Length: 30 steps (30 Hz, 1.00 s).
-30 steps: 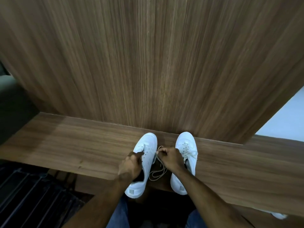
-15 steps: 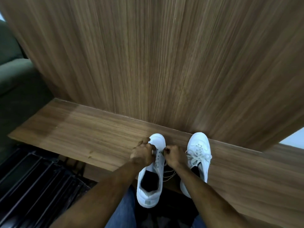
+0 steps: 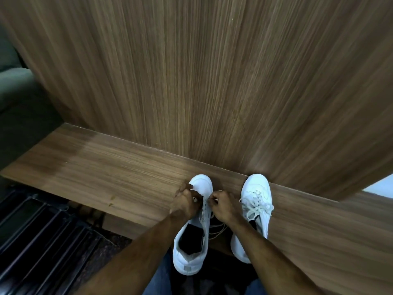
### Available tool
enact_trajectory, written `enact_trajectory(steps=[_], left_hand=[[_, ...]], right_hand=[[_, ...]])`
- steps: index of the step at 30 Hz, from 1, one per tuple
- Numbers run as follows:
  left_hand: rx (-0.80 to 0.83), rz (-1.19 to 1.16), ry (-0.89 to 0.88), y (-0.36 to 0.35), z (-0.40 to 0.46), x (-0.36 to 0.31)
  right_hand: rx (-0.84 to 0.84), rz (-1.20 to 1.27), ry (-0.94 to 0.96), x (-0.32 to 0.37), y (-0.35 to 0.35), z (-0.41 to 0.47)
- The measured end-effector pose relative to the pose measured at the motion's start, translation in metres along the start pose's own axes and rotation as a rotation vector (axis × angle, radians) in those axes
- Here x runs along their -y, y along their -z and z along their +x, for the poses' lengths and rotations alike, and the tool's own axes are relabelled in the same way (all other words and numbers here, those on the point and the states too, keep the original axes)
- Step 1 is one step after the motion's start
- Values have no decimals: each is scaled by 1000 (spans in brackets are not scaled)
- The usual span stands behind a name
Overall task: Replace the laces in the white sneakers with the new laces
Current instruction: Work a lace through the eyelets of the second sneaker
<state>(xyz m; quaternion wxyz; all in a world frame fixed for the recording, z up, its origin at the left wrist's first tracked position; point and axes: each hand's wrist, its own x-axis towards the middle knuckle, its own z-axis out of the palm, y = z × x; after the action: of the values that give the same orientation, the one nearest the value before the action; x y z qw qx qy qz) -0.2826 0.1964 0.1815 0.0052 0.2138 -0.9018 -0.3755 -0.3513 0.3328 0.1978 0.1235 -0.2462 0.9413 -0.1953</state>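
right now the left sneaker (image 3: 192,237) lies on the wooden shelf (image 3: 119,177) with its toe pointing at the wooden wall (image 3: 191,81) and its heel hanging over the near edge. its holes look mostly bare, and a loose lace (image 3: 215,229) trails off its right side into the gap between the two shoes. the left hand (image 3: 186,204) is curled over the front of this shoe and holds it near the toe. the right hand (image 3: 225,206) is just beside it, with fingers pinched together on the lace close to the top holes. it is too small to tell which hole the lace end is at. the right sneaker (image 3: 254,209) sits just to the right, also toe to the wall, and it has a pale lace tied in a bow (image 3: 256,206) on top. both arms reach in from the bottom, over blue jeans (image 3: 158,279). down to the left is a dark rack with bars (image 3: 40,237), and far left is a grey-green cushion (image 3: 14,86).
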Motion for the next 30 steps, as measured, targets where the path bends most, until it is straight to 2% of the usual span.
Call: enact_trajectory(steps=[5,9,13,17,20,23,26,30], left_hand=[[-9,127,-51,1,1,-6],[58,227,-78,4,2,-10],[67,42,-45,19,8,-7],[71,-304,115,30,14,2],[84,-347,132,30,9,2],[64,-299,78,24,4,5],[138,-144,-3,20,1,11],[193,70,29,24,6,4]], right_hand=[[-12,65,-38,1,-7,-1],[-21,62,-63,5,-10,-4],[-69,-14,-1,6,-4,-4],[13,151,110,15,-4,2],[21,200,92,20,-7,4],[0,248,67,20,-11,4],[-13,230,58,17,-10,2],[0,145,89,15,-8,1]])
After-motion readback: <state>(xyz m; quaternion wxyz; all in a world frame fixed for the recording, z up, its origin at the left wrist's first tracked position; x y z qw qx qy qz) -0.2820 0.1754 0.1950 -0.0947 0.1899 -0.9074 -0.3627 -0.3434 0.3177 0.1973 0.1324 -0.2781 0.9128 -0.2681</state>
